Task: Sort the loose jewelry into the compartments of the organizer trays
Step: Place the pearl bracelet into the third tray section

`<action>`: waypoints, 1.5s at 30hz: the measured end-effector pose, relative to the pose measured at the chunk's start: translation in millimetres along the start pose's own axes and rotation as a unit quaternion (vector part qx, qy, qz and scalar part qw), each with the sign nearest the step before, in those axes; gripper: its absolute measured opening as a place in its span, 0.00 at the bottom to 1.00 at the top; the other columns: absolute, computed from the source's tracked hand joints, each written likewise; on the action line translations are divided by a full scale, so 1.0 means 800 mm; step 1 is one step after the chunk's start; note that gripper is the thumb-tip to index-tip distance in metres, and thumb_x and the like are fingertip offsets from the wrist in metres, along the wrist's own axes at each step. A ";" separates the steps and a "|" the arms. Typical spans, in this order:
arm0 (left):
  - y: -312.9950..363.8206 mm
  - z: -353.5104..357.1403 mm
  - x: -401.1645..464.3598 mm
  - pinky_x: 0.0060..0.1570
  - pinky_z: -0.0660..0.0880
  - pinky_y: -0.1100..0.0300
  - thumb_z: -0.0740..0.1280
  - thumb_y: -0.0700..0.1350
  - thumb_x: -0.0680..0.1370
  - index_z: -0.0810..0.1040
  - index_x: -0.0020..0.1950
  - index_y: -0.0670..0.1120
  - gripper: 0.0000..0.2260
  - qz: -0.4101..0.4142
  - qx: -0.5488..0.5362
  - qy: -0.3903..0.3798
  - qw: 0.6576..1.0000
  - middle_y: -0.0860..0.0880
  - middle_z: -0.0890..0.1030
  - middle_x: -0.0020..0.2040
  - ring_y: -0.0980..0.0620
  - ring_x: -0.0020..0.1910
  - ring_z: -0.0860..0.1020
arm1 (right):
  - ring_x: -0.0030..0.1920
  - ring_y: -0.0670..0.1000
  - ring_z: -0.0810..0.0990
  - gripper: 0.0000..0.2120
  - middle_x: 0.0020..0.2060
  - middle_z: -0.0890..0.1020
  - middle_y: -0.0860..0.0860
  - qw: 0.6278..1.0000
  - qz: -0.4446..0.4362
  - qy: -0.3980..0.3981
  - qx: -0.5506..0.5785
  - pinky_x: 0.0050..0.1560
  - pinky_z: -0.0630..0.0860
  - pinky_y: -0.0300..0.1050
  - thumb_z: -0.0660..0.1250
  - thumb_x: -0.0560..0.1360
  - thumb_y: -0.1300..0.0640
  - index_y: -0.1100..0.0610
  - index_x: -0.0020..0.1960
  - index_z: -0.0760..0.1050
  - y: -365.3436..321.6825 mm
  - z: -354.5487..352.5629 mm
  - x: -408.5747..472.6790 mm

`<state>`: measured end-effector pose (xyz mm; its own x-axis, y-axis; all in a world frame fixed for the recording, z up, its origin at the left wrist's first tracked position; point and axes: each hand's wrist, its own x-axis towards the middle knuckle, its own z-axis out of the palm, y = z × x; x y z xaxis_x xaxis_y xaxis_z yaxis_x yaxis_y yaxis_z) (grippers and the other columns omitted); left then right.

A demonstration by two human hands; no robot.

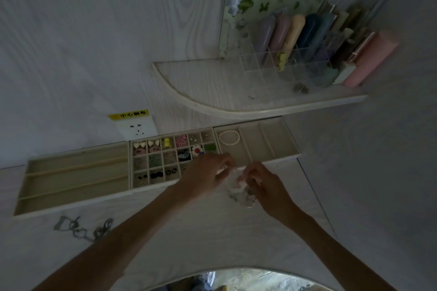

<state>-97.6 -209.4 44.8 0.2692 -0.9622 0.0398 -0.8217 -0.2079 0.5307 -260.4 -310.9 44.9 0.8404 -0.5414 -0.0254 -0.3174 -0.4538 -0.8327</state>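
Your two bare forearms came up from the bottom of the view and converged toward the middle, the left from the lower left, the right from the lower right. Your left hand (205, 177) was raised, back of the hand toward the camera, with the fingers curled and the fingertips drawn together in a pinch at its right side. Your right hand (264, 183) sat just beside it, slightly lower, its fingers also curled inward toward the left hand, with the wrist bent. The fingertips of both hands nearly met; blur hid exactly how each finger lay. Both arms were bare to the elbow.
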 end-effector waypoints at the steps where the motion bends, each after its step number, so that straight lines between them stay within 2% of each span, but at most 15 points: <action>1: 0.001 -0.007 0.012 0.51 0.77 0.55 0.62 0.47 0.79 0.76 0.53 0.50 0.06 -0.004 -0.007 0.012 1.000 0.53 0.82 0.49 0.54 0.49 0.79 | 0.39 0.41 0.79 0.08 0.40 0.80 0.42 1.000 0.011 0.007 0.013 0.38 0.71 0.31 0.61 0.78 0.63 0.50 0.44 0.70 -0.005 -0.007 0.011; 6: 0.002 -0.024 0.059 0.49 0.75 0.52 0.58 0.48 0.81 0.74 0.59 0.51 0.09 -0.046 0.065 0.029 0.996 0.48 0.81 0.50 0.48 0.52 0.77 | 0.34 0.35 0.78 0.06 0.35 0.80 0.47 0.996 0.074 0.027 0.039 0.39 0.72 0.28 0.62 0.77 0.66 0.58 0.45 0.75 -0.012 -0.034 0.081; 9: -0.004 -0.017 0.075 0.53 0.73 0.53 0.57 0.47 0.82 0.75 0.61 0.51 0.11 -0.084 0.102 -0.037 0.991 0.48 0.80 0.56 0.47 0.58 0.75 | 0.33 0.42 0.79 0.05 0.34 0.81 0.51 0.985 0.167 -0.028 0.041 0.41 0.74 0.35 0.64 0.76 0.64 0.61 0.45 0.79 -0.002 -0.037 0.109; 11: -0.011 -0.006 0.077 0.54 0.73 0.54 0.57 0.47 0.81 0.76 0.60 0.52 0.12 -0.091 0.128 -0.077 0.985 0.49 0.80 0.57 0.46 0.58 0.75 | 0.36 0.49 0.80 0.06 0.39 0.84 0.57 0.981 0.183 -0.064 -0.015 0.43 0.75 0.40 0.65 0.76 0.62 0.63 0.45 0.80 0.008 -0.033 0.115; 13: -0.017 0.005 0.078 0.54 0.73 0.55 0.57 0.47 0.81 0.77 0.59 0.53 0.12 -0.091 0.140 -0.095 0.981 0.49 0.81 0.56 0.46 0.57 0.75 | 0.41 0.53 0.82 0.09 0.44 0.84 0.61 0.981 0.166 -0.073 -0.068 0.46 0.77 0.43 0.65 0.76 0.61 0.66 0.47 0.81 0.015 -0.025 0.115; 17: -0.023 0.016 0.083 0.55 0.72 0.57 0.59 0.46 0.79 0.79 0.56 0.54 0.10 -0.090 0.155 -0.086 0.980 0.51 0.82 0.53 0.47 0.57 0.76 | 0.43 0.49 0.82 0.06 0.43 0.85 0.56 0.983 0.125 -0.039 -0.131 0.37 0.71 0.29 0.68 0.74 0.59 0.61 0.46 0.82 0.016 -0.017 0.115; 22: -0.025 0.012 0.083 0.58 0.71 0.54 0.63 0.46 0.78 0.76 0.62 0.53 0.13 -0.079 0.140 -0.039 0.986 0.50 0.80 0.58 0.48 0.61 0.74 | 0.48 0.51 0.81 0.09 0.48 0.84 0.51 0.977 0.086 -0.051 -0.187 0.50 0.76 0.43 0.66 0.74 0.56 0.54 0.54 0.80 0.022 -0.019 0.110; 25: -0.028 0.008 0.073 0.63 0.67 0.54 0.60 0.42 0.78 0.74 0.64 0.51 0.15 -0.038 0.162 -0.024 0.986 0.51 0.77 0.62 0.49 0.63 0.71 | 0.50 0.53 0.79 0.14 0.49 0.82 0.51 0.956 0.012 -0.017 -0.292 0.49 0.74 0.46 0.62 0.75 0.63 0.53 0.57 0.78 0.033 -0.028 0.099; 28: -0.023 0.010 0.057 0.65 0.64 0.54 0.58 0.44 0.78 0.74 0.64 0.49 0.16 0.035 0.214 -0.088 0.972 0.50 0.76 0.63 0.48 0.67 0.68 | 0.47 0.55 0.79 0.21 0.43 0.82 0.50 0.927 -0.091 0.017 -0.362 0.46 0.71 0.46 0.68 0.64 0.72 0.51 0.49 0.82 0.041 -0.031 0.092; 30: -0.021 0.016 0.052 0.67 0.62 0.52 0.56 0.48 0.79 0.75 0.64 0.48 0.16 0.061 0.258 -0.145 0.953 0.50 0.75 0.64 0.48 0.67 0.66 | 0.50 0.58 0.80 0.24 0.47 0.82 0.52 0.901 -0.129 0.009 -0.415 0.48 0.75 0.51 0.73 0.56 0.72 0.50 0.46 0.82 0.043 -0.025 0.089; 34: -0.017 0.024 0.052 0.71 0.52 0.50 0.52 0.51 0.80 0.75 0.64 0.45 0.20 0.066 0.298 -0.188 0.934 0.49 0.75 0.65 0.47 0.69 0.63 | 0.57 0.62 0.78 0.27 0.57 0.79 0.57 0.868 -0.095 -0.046 -0.486 0.56 0.74 0.60 0.77 0.50 0.67 0.49 0.47 0.83 0.039 -0.010 0.090; 37: -0.014 0.021 0.054 0.73 0.43 0.51 0.52 0.51 0.80 0.74 0.66 0.44 0.20 0.059 0.283 -0.186 0.939 0.48 0.74 0.67 0.48 0.72 0.61 | 0.62 0.64 0.74 0.26 0.62 0.76 0.59 0.874 -0.038 -0.057 -0.481 0.62 0.69 0.62 0.75 0.56 0.66 0.52 0.53 0.81 0.039 -0.006 0.095; 41: -0.015 0.013 0.051 0.73 0.44 0.52 0.52 0.52 0.80 0.69 0.70 0.48 0.20 0.050 0.260 -0.175 0.948 0.50 0.68 0.72 0.50 0.74 0.57 | 0.52 0.62 0.80 0.23 0.52 0.81 0.56 0.906 -0.068 0.018 -0.418 0.51 0.76 0.57 0.72 0.56 0.68 0.52 0.48 0.82 0.046 -0.007 0.095; 43: -0.019 0.009 0.050 0.74 0.46 0.52 0.52 0.52 0.80 0.68 0.71 0.48 0.21 0.039 0.260 -0.152 0.953 0.51 0.66 0.73 0.50 0.74 0.58 | 0.53 0.60 0.79 0.24 0.51 0.81 0.54 0.922 -0.058 0.060 -0.379 0.51 0.75 0.54 0.72 0.57 0.71 0.52 0.49 0.82 0.044 -0.014 0.093; 45: -0.023 0.006 0.050 0.73 0.47 0.52 0.52 0.51 0.80 0.69 0.70 0.47 0.21 0.039 0.265 -0.147 0.952 0.51 0.68 0.72 0.50 0.74 0.58 | 0.54 0.60 0.79 0.25 0.52 0.81 0.54 0.914 -0.070 0.059 -0.394 0.52 0.75 0.54 0.73 0.55 0.71 0.51 0.49 0.81 0.044 -0.020 0.087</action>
<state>-74.1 -244.7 32.1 0.1092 -0.9698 -0.2182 -0.9925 -0.1185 0.0303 -220.3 -375.6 22.3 0.8590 -0.4899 0.1489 -0.4671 -0.8689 -0.1641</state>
